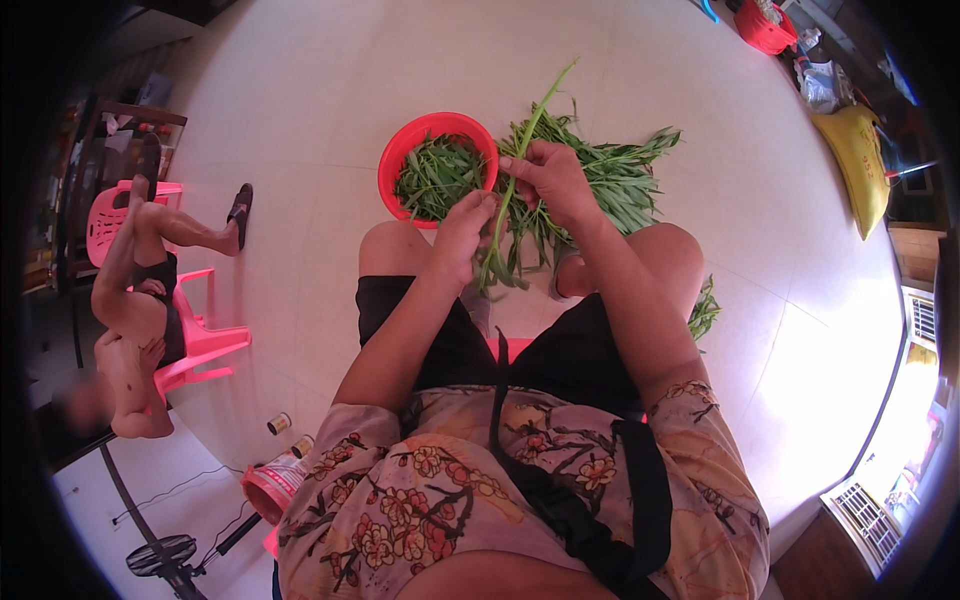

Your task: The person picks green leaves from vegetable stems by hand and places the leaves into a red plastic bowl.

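A long leafy green vegetable stem, which looks like water spinach, slants between my hands with its bare end pointing up and away. My right hand grips it partway along, thumb on top. Lower down, the curled fingers of my left hand pinch at its leafy part; the fingertips are partly hidden. Just beyond my left hand stands a red plastic basin holding loose green leaves. Under and beyond my right hand, a pile of leafy stems lies on the floor.
More greens lie beside my right knee. A person sits on a pink plastic chair to the left. Nearby are a red bucket, small cans and a fan. A yellow sack and red basket stand far right.
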The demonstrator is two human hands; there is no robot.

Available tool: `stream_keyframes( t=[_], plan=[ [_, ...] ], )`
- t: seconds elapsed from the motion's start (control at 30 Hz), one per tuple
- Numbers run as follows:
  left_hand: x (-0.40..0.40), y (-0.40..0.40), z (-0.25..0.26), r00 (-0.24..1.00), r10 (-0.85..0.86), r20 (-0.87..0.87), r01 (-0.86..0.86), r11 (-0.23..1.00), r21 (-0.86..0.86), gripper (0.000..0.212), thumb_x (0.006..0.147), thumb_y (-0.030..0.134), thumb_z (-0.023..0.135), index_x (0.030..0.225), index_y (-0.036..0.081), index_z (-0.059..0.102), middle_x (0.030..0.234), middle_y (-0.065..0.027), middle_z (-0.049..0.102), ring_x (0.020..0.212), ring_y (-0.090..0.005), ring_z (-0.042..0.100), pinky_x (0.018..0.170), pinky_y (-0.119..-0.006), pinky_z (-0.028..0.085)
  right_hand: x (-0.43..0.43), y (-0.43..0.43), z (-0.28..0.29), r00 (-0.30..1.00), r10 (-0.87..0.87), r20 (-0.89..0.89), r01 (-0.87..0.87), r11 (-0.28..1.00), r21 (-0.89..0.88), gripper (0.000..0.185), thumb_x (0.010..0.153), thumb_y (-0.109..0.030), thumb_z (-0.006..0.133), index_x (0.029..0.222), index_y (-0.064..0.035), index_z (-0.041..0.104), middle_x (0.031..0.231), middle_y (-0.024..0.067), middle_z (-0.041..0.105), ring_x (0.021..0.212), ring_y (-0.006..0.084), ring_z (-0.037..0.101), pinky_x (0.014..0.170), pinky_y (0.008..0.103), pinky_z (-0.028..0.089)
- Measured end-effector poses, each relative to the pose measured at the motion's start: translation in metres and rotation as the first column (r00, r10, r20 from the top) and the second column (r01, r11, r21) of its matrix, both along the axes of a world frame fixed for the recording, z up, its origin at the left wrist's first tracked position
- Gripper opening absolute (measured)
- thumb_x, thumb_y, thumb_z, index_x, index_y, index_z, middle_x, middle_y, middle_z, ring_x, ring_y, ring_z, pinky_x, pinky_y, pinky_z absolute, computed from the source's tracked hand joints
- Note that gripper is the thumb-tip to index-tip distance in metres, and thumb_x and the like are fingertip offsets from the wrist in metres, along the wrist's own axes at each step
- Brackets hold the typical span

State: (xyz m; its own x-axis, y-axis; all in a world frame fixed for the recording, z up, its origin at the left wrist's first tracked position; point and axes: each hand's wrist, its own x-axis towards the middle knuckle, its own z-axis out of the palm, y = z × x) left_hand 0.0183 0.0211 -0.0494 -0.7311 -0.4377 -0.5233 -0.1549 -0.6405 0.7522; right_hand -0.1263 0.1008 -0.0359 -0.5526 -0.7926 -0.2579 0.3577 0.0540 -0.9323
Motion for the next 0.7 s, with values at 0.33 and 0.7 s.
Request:
stream_keyframes(
  t=[0.33, 0.7],
  plan=[
    [0.0, 0.005, 0.011, 0.986, -0.154, -0.071, 0.141, 0.977, -0.158, 0.013, 0.091, 0.02, 0.055, 0.088, 0.007, 0.054, 0.059, 0.0084, 0.038, 0.043, -0.0001, 0.029, 0.039, -0.017, 0.021, 0.0, 0.0, -0.006, 0.993, -0.095, 0.072, 0.101, 0.992, -0.076, 0.03, 0.077, -0.02, 0.073, 0.065, -0.0006, 0.053, 0.049, 0.0028, 0.05, 0.036, 0.0094, 0.044, 0.035, 0.0228, 0.036],
    [-0.004, -0.004, 0.01, 0.967, -0.238, 0.093, 0.184, 0.397, -0.899, 0.011, 0.088, 0.009, 0.051, 0.094, 0.001, 0.057, 0.064, 0.0019, 0.05, 0.054, -0.0065, 0.044, 0.05, -0.023, 0.037, 0.007, 0.003, -0.004, 0.988, 0.119, -0.094, -0.112, 0.991, 0.076, 0.027, 0.083, -0.02, 0.066, 0.069, -0.0031, 0.051, 0.052, 0.0011, 0.048, 0.042, 0.0073, 0.045, 0.038, 0.0214, 0.036]
  ],
)
